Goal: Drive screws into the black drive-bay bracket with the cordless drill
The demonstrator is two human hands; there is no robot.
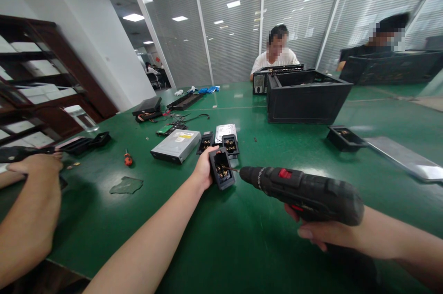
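My left hand (204, 168) is closed round a small black plastic box (226, 183), tilted so its open side faces me. Inside the box are several brass-coloured pieces, which look like screws. My right hand (321, 229) grips a black cordless drill (308, 192) with a red switch. The drill's thin bit points left and its tip reaches the mouth of the box; whether it touches a screw I cannot tell. Just behind the box stand two similar black boxes (230, 144) with brass pieces in them, beside a hard drive (225, 132).
A silver optical drive (176, 145), an orange screwdriver (128, 158) and a glass-like shard (126, 185) lie left. Another person's arm (38, 206) works at far left. A black computer case (306, 102), another black box (344, 137) and a metal panel (403, 155) are right.
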